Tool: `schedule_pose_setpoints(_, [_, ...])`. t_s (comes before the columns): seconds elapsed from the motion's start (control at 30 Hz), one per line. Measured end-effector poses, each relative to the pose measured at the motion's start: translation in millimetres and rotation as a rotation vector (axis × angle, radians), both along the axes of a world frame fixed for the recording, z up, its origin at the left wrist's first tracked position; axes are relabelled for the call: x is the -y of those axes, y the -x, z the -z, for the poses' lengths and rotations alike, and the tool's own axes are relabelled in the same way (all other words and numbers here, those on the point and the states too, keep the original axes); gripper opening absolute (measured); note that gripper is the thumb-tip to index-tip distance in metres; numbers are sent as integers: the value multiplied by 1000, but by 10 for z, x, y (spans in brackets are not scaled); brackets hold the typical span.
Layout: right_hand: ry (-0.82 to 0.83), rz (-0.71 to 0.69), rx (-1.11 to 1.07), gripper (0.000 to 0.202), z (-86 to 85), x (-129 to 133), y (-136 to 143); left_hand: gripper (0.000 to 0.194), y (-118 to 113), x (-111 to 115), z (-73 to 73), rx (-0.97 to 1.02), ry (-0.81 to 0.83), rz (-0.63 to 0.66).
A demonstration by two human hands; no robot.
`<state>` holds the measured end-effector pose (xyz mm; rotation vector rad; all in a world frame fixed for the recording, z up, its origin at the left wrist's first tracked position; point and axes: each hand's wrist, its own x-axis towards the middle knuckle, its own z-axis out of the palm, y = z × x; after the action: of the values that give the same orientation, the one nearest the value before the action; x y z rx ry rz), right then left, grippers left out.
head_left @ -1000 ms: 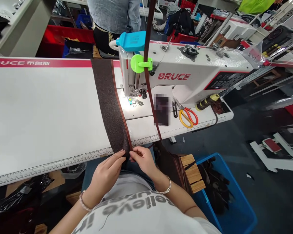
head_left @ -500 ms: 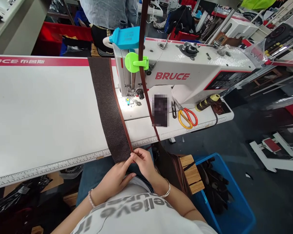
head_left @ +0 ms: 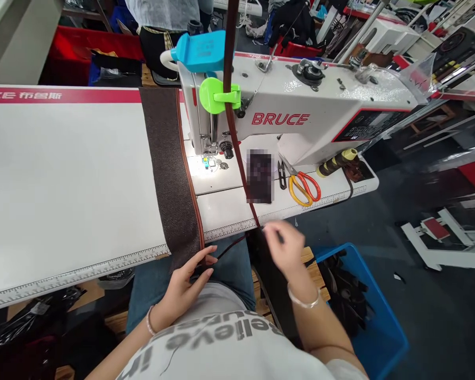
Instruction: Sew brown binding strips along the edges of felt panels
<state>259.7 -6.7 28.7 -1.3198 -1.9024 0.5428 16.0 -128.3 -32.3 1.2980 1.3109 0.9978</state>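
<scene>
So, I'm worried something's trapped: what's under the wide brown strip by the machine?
Under the wide brown strip is mostly the white sewing table, visible either side; whatever's covered can't be seen.

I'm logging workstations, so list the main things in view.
Table: one, white, centre left
Sewing machine: one, white, centre
Strip: one, dark brown, across table
Band: one, brown, before machine
Clip: one, green, on machine
Block: one, blue, on machine
Scissors: one pair, yellow and red handles, beside spool
Snips: one pair, black, beside scissors
Pixelated item: one, dark, beside snips
Spool: one, yellow and dark, right of scissors
Slats: several, tan, lower centre
Bin: one, blue, lower right
Crate: one, red, back left
Co-worker: one, pale shirt, behind machine
Left hand: one, at strip's near end
Right hand: one, blurred, near band's lower end
</scene>
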Motion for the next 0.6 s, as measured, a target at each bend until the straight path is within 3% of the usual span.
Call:
schedule_pose_setpoints(0.07, [-134, 279, 204, 22, -99, -363, -356, 42, -20, -19, -4, 111, 37, -18])
schedule_pose_setpoints(0.13, [-136, 381, 371, 29, -160, -714, -641, 40, -36, -39, -29, 211, 75, -29])
schedule_pose_setpoints(0.2, [-42, 351, 514, 39, -190, -1001, -813, 39, -44, -58, -67, 291, 113, -43])
schedule_pose_setpoints(0.3, [135, 217, 702, 48, -220, -1269, -862, 41, -41, -85, -135, 351, 187, -59])
schedule_pose_setpoints(0.47, [319, 198, 910, 40, -335, -1380, -760, 47, -15, -116, -241, 383, 300, -49])
schedule_pose_setpoints(0.6, [440, 240, 897, 39, -438, -1228, -895, 50, 17, -116, -273, 404, 364, -36])
